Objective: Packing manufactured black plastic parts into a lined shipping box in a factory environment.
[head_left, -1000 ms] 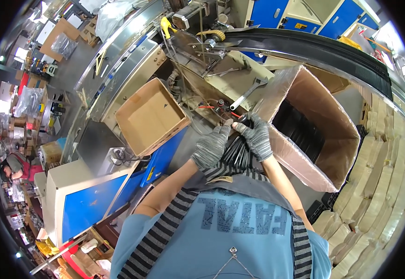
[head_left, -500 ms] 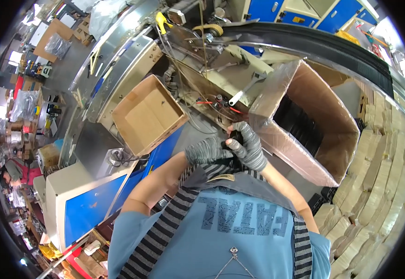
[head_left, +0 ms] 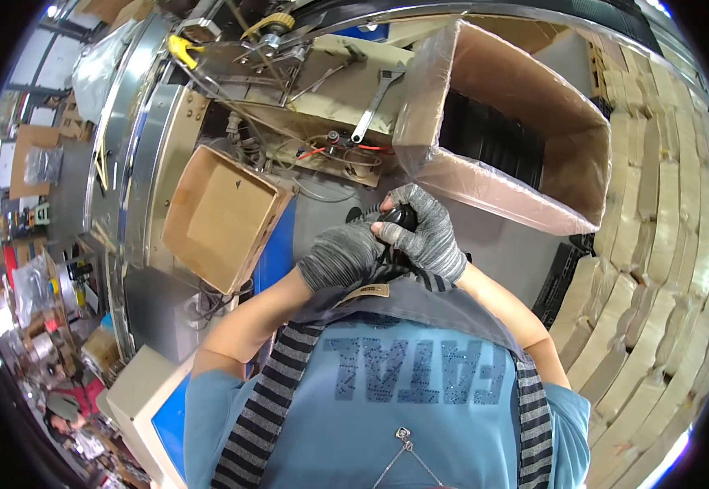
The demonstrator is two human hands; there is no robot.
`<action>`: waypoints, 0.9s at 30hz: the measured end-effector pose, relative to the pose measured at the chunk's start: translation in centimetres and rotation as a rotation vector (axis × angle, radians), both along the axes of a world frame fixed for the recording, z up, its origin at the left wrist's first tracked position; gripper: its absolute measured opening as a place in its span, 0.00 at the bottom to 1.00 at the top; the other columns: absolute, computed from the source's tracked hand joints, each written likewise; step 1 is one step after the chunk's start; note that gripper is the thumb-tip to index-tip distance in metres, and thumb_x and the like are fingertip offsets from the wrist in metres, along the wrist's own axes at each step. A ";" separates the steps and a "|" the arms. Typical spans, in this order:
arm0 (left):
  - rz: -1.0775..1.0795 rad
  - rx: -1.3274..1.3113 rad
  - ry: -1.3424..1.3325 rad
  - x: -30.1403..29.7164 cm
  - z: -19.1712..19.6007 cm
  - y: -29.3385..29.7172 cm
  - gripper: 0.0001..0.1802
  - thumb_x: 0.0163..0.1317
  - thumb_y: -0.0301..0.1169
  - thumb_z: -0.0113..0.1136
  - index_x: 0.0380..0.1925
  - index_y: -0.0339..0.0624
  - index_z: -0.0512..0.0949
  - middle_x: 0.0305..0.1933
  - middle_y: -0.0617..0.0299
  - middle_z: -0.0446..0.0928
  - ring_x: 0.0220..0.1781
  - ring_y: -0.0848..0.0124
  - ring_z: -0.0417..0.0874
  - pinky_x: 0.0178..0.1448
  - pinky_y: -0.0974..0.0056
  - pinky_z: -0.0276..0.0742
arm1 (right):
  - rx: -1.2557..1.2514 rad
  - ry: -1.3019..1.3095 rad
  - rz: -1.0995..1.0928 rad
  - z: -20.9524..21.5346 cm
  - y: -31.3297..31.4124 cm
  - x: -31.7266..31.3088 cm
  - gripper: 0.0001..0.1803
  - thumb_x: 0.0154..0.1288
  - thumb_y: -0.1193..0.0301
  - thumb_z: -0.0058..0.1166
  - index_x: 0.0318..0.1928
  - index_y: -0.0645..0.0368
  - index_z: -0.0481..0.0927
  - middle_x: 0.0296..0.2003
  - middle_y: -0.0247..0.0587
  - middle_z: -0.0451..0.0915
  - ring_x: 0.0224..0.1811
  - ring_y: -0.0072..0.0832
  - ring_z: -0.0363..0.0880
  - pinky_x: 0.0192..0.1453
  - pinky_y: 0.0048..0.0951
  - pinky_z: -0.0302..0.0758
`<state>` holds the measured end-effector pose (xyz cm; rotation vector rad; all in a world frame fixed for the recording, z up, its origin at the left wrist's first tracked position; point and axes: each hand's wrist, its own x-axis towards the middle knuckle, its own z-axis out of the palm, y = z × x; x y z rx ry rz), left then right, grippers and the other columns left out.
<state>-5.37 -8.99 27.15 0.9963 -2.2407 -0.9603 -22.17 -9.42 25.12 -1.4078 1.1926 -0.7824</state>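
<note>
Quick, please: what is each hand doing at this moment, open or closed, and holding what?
Left hand: closed on the small black part.
Right hand: closed on the same part.

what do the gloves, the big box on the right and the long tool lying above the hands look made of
Gloves on the left hand and right hand: grey knit fabric, going by the mottled weave. Big box: brown cardboard under a glossy clear film, seemingly plastic wrap. Wrench: bare metal, dull silver sheen.

**Gloves, tee and apron**

I am seeing 2 grey knit gloves covering the left hand point(head_left: 340, 257) and right hand point(head_left: 429, 235). The person is wearing a light blue tee with dark-and-grey striped trim, and a grey apron edge.
</note>
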 end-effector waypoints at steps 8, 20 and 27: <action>-0.025 0.925 0.340 1.3 -1.2 -1.4 0.17 0.61 0.32 0.58 0.47 0.34 0.74 0.38 0.57 0.80 0.42 0.75 0.78 0.47 0.68 0.73 | -0.065 -0.074 0.015 0.1 0.4 -0.6 0.14 0.53 0.78 0.59 0.40 0.60 0.72 0.36 0.36 0.74 0.41 0.23 0.72 0.48 0.25 0.70; -0.191 0.665 0.027 1.7 -8.1 -2.2 0.23 0.61 0.35 0.54 0.57 0.43 0.67 0.42 0.47 0.77 0.37 0.55 0.80 0.43 0.59 0.73 | -0.331 0.277 0.172 1.1 -0.2 -2.9 0.25 0.59 0.71 0.55 0.57 0.60 0.67 0.47 0.48 0.75 0.52 0.39 0.74 0.55 0.34 0.70; -0.216 0.538 -0.135 -1.9 -4.2 -3.9 0.22 0.58 0.40 0.59 0.48 0.38 0.74 0.39 0.54 0.80 0.37 0.64 0.79 0.45 0.61 0.73 | 0.138 0.064 0.056 2.3 -0.3 -4.8 0.33 0.52 0.68 0.64 0.58 0.57 0.67 0.42 0.42 0.78 0.42 0.28 0.77 0.49 0.29 0.73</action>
